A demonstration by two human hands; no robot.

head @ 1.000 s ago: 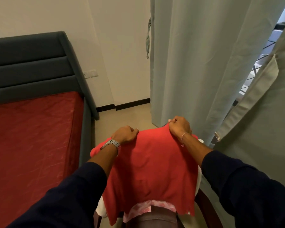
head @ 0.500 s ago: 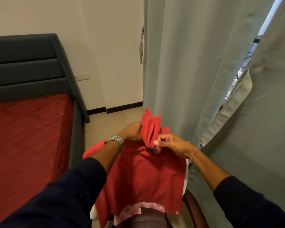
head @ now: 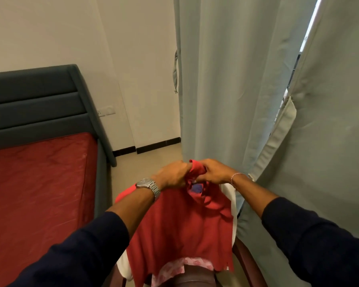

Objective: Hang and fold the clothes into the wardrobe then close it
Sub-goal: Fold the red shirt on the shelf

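Both the left hand (head: pixel 172 174) and right hand (head: pixel 212 172) pinch the bunched collar of the red shirt (head: pixel 182 230) draped near over a chair, likely being gathered for folding; next calls for lifting it clear.

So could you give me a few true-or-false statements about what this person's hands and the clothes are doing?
1. Both hands pinch the red cotton shirt at its collar. True: left hand, right hand.
2. The shirt lies flat on the red bed. False: it drapes over other clothes beside the red bed.
3. A silver metal watch is on the left wrist. True.
4. The pale grey curtain is left of the bed. False: right.
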